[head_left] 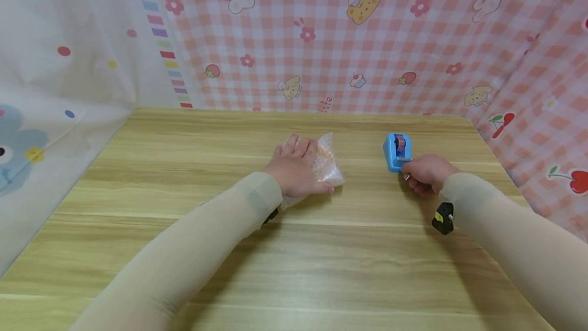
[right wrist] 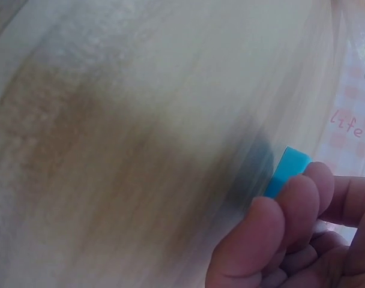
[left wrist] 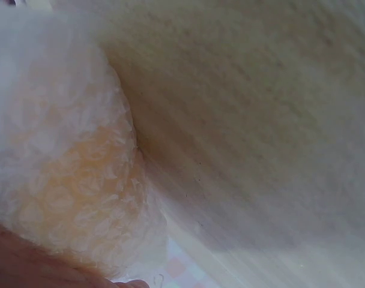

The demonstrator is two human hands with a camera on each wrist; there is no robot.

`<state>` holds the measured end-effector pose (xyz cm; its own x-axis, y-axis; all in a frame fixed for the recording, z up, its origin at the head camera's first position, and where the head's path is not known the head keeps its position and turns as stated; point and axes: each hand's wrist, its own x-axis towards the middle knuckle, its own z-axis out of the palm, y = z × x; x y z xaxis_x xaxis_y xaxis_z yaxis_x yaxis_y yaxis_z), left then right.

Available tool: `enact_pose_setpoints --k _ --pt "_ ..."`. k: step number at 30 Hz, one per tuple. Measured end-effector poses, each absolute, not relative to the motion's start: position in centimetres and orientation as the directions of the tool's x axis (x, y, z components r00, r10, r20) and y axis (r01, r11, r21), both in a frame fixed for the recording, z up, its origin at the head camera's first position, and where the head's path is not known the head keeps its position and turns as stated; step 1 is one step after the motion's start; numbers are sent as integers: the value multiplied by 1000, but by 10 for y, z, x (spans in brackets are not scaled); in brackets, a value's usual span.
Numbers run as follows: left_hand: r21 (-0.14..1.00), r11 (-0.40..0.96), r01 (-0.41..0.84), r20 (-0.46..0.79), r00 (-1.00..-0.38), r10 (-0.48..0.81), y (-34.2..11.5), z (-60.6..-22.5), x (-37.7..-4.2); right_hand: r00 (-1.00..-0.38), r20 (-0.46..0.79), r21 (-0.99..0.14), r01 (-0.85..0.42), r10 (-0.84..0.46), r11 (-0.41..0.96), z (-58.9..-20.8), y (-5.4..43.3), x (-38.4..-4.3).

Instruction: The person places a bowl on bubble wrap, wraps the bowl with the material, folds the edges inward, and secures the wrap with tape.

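My left hand (head_left: 295, 170) lies spread over a bubble-wrapped bundle (head_left: 327, 160), fingers pointing away and thumb out to the right. Something yellowish-orange shows through the clear bubble wrap (left wrist: 80, 174) in the left wrist view. At the right, my right hand (head_left: 427, 172) is at the front edge of a light blue tape dispenser (head_left: 393, 155) that holds a pinkish roll of tape (head_left: 400, 143). Thumb and forefinger pinch a short shiny tape end (head_left: 407, 177) there, the other fingers curled under. The right wrist view shows only a corner of the dispenser (right wrist: 289, 171) behind the fingers.
The wood-grain table (head_left: 294, 269) runs back to a pink checked cloth (head_left: 275, 40). A white cloth (head_left: 69, 65) hangs along the left side, and the checked cloth continues down the right. Black wrist cameras (head_left: 443, 218) sit under both wrists.
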<state>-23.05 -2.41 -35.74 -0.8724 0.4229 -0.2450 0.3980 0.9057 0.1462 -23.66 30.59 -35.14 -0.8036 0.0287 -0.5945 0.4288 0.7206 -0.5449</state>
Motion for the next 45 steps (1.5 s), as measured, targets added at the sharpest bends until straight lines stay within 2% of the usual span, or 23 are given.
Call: enact_pose_setpoints --k 45 --pt "165 902 398 -240 -871 428 -24 -356 -229 -796 -605 -527 430 32 733 -350 308 -242"
